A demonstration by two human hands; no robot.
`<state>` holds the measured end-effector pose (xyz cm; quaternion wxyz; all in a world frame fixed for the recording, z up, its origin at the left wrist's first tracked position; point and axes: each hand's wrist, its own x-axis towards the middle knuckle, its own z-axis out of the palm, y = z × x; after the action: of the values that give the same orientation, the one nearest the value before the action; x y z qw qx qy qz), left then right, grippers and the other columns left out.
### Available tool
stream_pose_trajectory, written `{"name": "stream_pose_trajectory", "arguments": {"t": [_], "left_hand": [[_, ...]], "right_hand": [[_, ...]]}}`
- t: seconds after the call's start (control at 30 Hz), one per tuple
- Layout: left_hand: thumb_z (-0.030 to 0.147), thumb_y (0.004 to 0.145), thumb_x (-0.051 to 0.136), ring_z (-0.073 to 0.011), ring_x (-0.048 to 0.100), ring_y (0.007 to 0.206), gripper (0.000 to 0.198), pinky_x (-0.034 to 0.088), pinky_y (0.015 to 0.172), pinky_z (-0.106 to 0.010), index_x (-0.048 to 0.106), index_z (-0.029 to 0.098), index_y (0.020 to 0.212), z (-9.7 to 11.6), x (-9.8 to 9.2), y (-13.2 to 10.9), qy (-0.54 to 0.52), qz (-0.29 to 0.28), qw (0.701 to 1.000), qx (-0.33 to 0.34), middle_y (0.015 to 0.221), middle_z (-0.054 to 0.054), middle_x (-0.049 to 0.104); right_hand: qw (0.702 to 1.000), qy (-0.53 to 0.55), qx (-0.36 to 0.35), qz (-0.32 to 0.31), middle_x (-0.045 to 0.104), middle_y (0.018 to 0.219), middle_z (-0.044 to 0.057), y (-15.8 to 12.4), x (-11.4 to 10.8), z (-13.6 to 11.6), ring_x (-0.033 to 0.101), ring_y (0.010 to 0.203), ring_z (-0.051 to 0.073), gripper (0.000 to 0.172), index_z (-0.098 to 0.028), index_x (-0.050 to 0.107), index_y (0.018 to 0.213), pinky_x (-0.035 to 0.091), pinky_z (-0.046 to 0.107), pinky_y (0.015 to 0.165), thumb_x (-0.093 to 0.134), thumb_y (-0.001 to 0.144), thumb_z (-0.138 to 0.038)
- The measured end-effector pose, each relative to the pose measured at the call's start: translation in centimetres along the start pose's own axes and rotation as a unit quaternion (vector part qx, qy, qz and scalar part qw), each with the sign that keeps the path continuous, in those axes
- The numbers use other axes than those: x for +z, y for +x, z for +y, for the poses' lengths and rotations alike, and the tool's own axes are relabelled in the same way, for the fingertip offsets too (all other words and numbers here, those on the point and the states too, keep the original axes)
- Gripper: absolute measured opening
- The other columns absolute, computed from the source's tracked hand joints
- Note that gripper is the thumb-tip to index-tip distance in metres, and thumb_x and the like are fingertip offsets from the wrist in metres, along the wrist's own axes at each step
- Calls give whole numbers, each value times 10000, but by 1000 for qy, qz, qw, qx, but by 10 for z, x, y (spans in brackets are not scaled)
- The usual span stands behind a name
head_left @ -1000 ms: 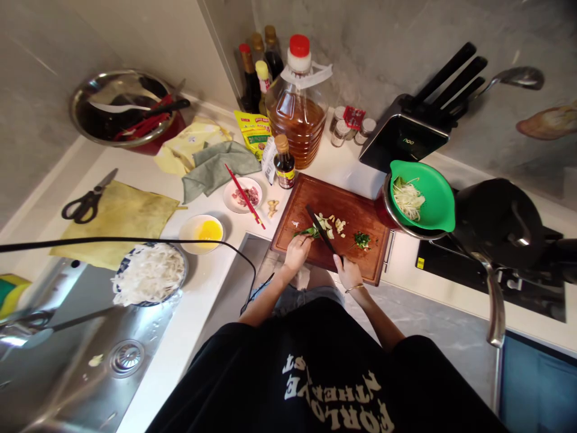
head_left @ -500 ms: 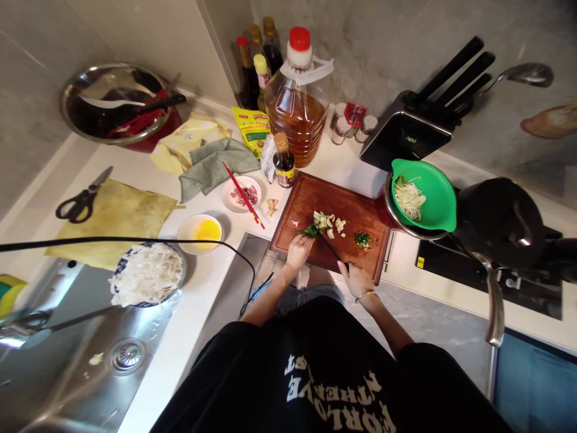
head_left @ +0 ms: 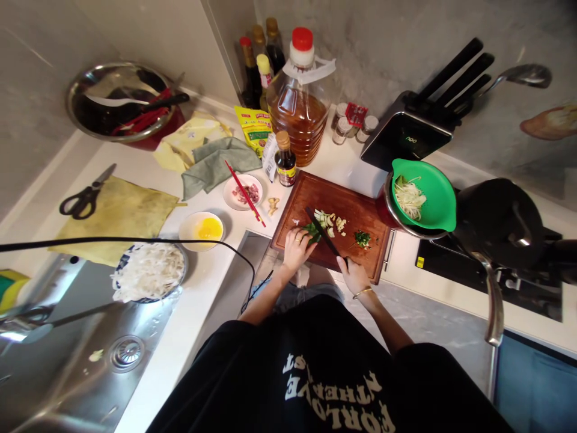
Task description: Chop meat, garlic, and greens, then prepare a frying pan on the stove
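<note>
Presently, at the cutting board's (head_left: 303, 193) near edge, I log the left hand (head_left: 297, 249): fingers bent close together over the leafy greens (head_left: 312, 230), apparently pressing them down. Its thumb I cannot make out. The right hand (head_left: 355, 276), at the same edge, has its fingers wrapped around the handle of the knife (head_left: 323, 232); the blade slants over the board beside the greens. Contact between the two: cannot tell. Step in hand, my judgement: slicing the greens. The next move calls for fingertips tucked clear of the blade. Toward the board's middle: chopped pale pieces (head_left: 323, 218), too small to identify; toward its right edge, a minced green heap (head_left: 362, 240). Farthest, along the table's (head_left: 205, 267) back edge, an oil jug (head_left: 300, 132) partly hides dark bottles (head_left: 275, 53).
</note>
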<state>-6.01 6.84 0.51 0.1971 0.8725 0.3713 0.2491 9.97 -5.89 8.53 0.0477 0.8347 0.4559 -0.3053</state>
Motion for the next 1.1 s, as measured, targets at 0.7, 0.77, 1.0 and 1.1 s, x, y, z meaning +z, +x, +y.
{"name": "stream_pose_trajectory", "arguments": {"t": [0.7, 0.77, 1.0, 1.1], "left_hand": [[150, 905, 384, -181, 575, 841, 217, 474, 766, -307, 564, 173, 1025, -2, 11, 6, 27, -43, 999, 0, 864, -78, 606], [147, 905, 372, -171, 574, 875, 231, 470, 794, -296, 531, 180, 1069, -1, 8, 16, -7, -25, 1000, -15, 926, -74, 605], [272, 820, 523, -250, 502, 1019, 201, 407, 890, -404, 566, 184, 996, 12, 10, 60, -15, -58, 998, -6, 1036, -105, 561], [477, 763, 578, -308, 410, 1171, 469, 327, 969, -469, 521, 177, 1119, 21, 20, 69, 10, -61, 998, -13, 1247, -146, 463]], "right_hand": [[986, 150, -1, 71, 689, 854, 98, 21, 36, -4, 650, 816, 178, 611, -159, 620, 937, 435, 244, 738, 121, 938, -512], [975, 206, 9, 79, 676, 727, 76, 13, 31, 6, 649, 733, 169, 651, -169, 614, 810, 435, 233, 685, 94, 922, -545], [939, 325, 60, 96, 551, 467, 34, -16, 16, 29, 566, 490, 139, 658, -205, 496, 552, 401, 220, 528, 97, 890, -604], [926, 355, 64, 113, 505, 408, 23, -24, 18, 31, 522, 427, 132, 649, -208, 470, 512, 380, 225, 484, 132, 880, -622]]}}
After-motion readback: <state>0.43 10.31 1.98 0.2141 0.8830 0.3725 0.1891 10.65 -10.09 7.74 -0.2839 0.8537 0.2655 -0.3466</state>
